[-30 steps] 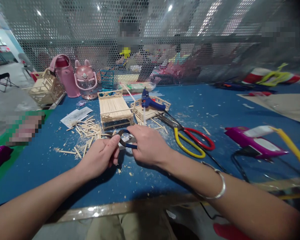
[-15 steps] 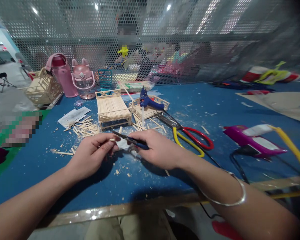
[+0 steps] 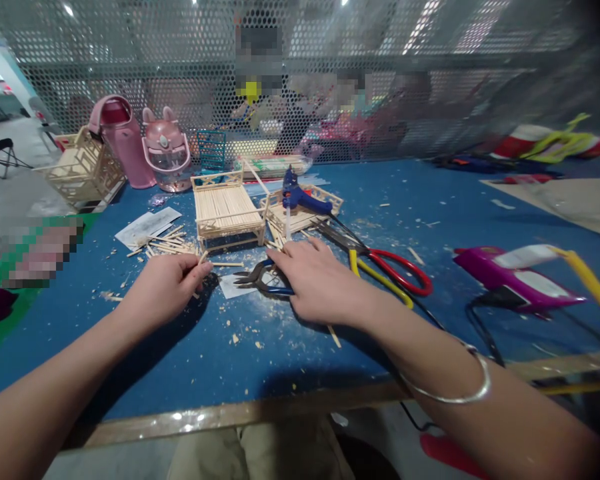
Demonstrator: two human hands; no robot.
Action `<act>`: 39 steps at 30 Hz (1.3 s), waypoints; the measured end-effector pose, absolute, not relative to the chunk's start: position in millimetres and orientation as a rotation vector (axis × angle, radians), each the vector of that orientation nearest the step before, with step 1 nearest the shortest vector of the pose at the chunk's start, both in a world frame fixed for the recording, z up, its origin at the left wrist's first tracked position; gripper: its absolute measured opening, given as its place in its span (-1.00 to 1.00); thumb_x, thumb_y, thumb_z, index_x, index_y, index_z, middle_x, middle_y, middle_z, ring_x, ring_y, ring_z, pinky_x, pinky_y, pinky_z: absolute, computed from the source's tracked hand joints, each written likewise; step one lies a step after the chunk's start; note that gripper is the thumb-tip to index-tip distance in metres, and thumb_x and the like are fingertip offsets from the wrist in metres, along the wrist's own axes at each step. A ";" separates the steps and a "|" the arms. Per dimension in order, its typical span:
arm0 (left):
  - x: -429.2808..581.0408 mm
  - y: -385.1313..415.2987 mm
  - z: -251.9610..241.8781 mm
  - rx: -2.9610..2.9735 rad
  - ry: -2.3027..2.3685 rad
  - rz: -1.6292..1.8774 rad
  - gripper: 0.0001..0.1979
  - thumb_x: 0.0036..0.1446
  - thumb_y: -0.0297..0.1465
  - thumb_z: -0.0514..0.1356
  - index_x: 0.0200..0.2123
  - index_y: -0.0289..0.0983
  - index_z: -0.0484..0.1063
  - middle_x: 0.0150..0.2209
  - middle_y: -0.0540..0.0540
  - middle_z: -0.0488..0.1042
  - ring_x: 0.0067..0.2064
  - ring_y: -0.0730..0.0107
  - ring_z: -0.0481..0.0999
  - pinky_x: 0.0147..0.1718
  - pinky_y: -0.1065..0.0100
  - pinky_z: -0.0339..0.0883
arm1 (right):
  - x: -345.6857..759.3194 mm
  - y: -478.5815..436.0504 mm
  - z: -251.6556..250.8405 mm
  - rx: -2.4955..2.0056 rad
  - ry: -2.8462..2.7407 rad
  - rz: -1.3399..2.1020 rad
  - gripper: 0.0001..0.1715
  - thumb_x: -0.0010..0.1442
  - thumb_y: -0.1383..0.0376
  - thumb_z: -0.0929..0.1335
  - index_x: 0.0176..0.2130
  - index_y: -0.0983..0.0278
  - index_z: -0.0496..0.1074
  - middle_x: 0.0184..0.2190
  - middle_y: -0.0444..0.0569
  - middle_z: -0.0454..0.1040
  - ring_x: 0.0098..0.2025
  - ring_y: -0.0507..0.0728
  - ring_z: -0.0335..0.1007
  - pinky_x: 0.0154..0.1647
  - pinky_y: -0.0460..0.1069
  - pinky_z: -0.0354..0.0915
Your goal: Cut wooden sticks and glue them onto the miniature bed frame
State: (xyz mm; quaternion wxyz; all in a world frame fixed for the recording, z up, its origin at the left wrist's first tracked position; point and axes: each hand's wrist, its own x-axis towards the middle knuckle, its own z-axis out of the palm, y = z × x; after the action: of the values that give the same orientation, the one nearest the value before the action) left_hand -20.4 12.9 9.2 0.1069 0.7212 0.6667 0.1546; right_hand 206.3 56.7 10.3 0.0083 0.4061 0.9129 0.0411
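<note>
My left hand (image 3: 163, 287) is closed in a pinch on a short thin wooden stick (image 3: 203, 257), just over the table. My right hand (image 3: 325, 280) is curled over the blue handles of small cutting pliers (image 3: 253, 277). Their jaws are apart and point left, above a small white paper (image 3: 233, 287); the handle ends are hidden under my palm. Between the hands lies another wooden stick (image 3: 229, 265). Behind them stands a small bed-like frame (image 3: 227, 207) built of sticks, beside a second stick piece (image 3: 305, 217) with a blue glue gun (image 3: 305, 200) resting on it.
Loose sticks (image 3: 173, 243) lie left of the bed-like frame. Large scissors (image 3: 400, 267) with red and yellow handles lie behind my right hand. A purple tool (image 3: 515, 280) stands farther right. Two pink bottles (image 3: 167, 157) are at the back, before a perforated metal screen (image 3: 310, 60).
My hands have moved apart. The pliers' jaws have opened and come away from the stick in my left hand, which has shifted left. My right hand now lies flatter over the handles.
</note>
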 end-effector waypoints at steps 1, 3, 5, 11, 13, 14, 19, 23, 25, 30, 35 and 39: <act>-23.9 13.5 11.6 2.165 2.016 0.411 -0.61 0.17 -0.22 -0.04 -0.57 -0.25 0.40 -0.64 -0.02 0.39 -0.57 0.40 0.32 -0.54 0.40 0.10 | 206.4 56.8 11.6 1.276 2.858 0.124 -0.26 -0.20 0.44 0.27 0.05 0.40 0.28 -0.17 0.19 0.38 -0.07 0.33 0.27 0.03 0.22 0.04; -34.2 15.7 16.2 2.207 2.165 0.337 -0.65 0.17 -0.27 -0.04 -0.44 -0.24 0.48 -0.53 -0.09 0.49 -0.49 0.30 0.41 -0.50 0.36 0.14 | 206.5 57.6 13.9 1.307 2.869 0.091 -0.23 -0.19 0.45 0.27 0.08 0.40 0.26 -0.15 0.19 0.37 -0.05 0.33 0.26 0.09 0.25 -0.01; -47.5 18.9 18.8 2.131 2.367 0.250 -0.69 0.14 -0.35 -0.02 -0.25 -0.22 0.52 -0.38 -0.16 0.56 -0.37 0.17 0.48 -0.45 0.29 0.21 | 206.1 58.9 15.0 1.345 2.888 0.046 -0.22 -0.18 0.45 0.27 0.11 0.40 0.23 -0.13 0.18 0.37 -0.03 0.33 0.26 0.09 0.24 0.00; -77.3 25.7 16.3 2.149 2.524 -0.040 -0.60 0.12 -0.41 -0.04 -0.01 -0.24 0.43 -0.14 -0.25 0.52 -0.19 0.01 0.51 -0.35 0.20 0.32 | 204.2 62.1 13.3 1.358 2.951 -0.019 -0.21 -0.16 0.44 0.28 0.12 0.41 0.23 -0.08 0.18 0.36 0.01 0.33 0.23 0.10 0.23 0.04; -79.3 27.3 15.6 2.227 2.518 0.025 -0.59 0.13 -0.44 -0.05 0.00 -0.25 0.41 -0.12 -0.25 0.49 -0.18 0.06 0.50 -0.32 0.22 0.33 | 203.8 62.9 12.4 1.356 2.979 -0.033 -0.20 -0.17 0.44 0.28 0.12 0.41 0.23 -0.07 0.18 0.36 0.02 0.33 0.22 0.09 0.21 0.06; -79.1 28.5 15.1 2.269 2.482 0.065 -0.60 0.13 -0.44 -0.05 -0.03 -0.24 0.43 -0.13 -0.22 0.48 -0.18 0.10 0.50 -0.31 0.24 0.33 | 203.6 63.3 12.0 1.358 2.996 -0.038 -0.20 -0.17 0.44 0.27 0.12 0.41 0.23 -0.07 0.18 0.36 0.02 0.33 0.22 0.09 0.21 0.07; -73.7 39.8 6.4 2.541 2.027 0.158 -0.66 0.14 -0.43 -0.02 -0.17 -0.22 0.52 -0.26 -0.18 0.48 -0.23 0.22 0.45 -0.26 0.27 0.28 | 201.5 63.9 10.9 1.367 3.064 -0.063 -0.24 -0.15 0.42 0.26 0.11 0.41 0.23 -0.08 0.18 0.36 0.00 0.31 0.23 0.08 0.20 0.07; -72.6 49.4 -1.2 2.632 1.840 0.163 -0.71 0.16 -0.38 0.02 -0.23 -0.21 0.55 -0.33 -0.18 0.46 -0.26 0.23 0.39 -0.30 0.27 0.22 | 200.1 62.2 11.0 1.354 3.069 -0.090 -0.23 -0.17 0.42 0.27 0.10 0.41 0.24 -0.11 0.17 0.37 -0.02 0.31 0.23 0.08 0.21 0.07; -74.4 52.1 -2.7 2.639 1.827 0.202 -0.74 0.15 -0.36 0.06 -0.29 -0.22 0.56 -0.33 -0.17 0.46 -0.26 0.24 0.38 -0.29 0.28 0.21 | 199.6 61.3 11.0 1.350 3.062 -0.106 -0.22 -0.18 0.43 0.28 0.11 0.41 0.23 -0.10 0.17 0.37 -0.01 0.31 0.23 0.09 0.21 0.05; -79.6 55.2 -3.1 2.671 1.804 0.153 -0.76 0.16 -0.34 0.06 -0.30 -0.22 0.54 -0.29 -0.15 0.47 -0.23 0.24 0.38 -0.27 0.28 0.19 | 199.2 60.5 10.9 1.359 3.047 -0.125 -0.21 -0.17 0.42 0.27 0.11 0.41 0.22 -0.08 0.17 0.36 0.00 0.31 0.22 0.11 0.21 0.02; -77.9 54.7 -2.8 2.675 1.795 0.122 -0.79 0.16 -0.38 0.06 -0.31 -0.25 0.50 -0.32 -0.14 0.47 -0.27 0.27 0.38 -0.29 0.30 0.18 | 199.7 60.3 11.6 1.362 3.049 -0.125 -0.20 -0.18 0.44 0.26 0.12 0.41 0.22 -0.07 0.16 0.35 0.01 0.30 0.21 0.11 0.20 0.01; -77.3 52.3 -2.6 2.684 1.775 0.101 -0.77 0.17 -0.39 0.04 -0.25 -0.23 0.50 -0.30 -0.15 0.48 -0.25 0.27 0.39 -0.29 0.30 0.19 | 199.6 59.5 12.5 1.365 3.059 -0.132 -0.22 -0.17 0.43 0.27 0.11 0.41 0.22 -0.06 0.16 0.36 0.01 0.30 0.21 0.10 0.20 0.03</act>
State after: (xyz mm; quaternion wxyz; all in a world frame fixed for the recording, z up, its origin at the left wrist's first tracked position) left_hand -77.3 52.3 -2.6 -0.0391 0.8330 0.5509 0.0314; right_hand 199.6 59.5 12.5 -0.1051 0.4050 0.9074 -0.0391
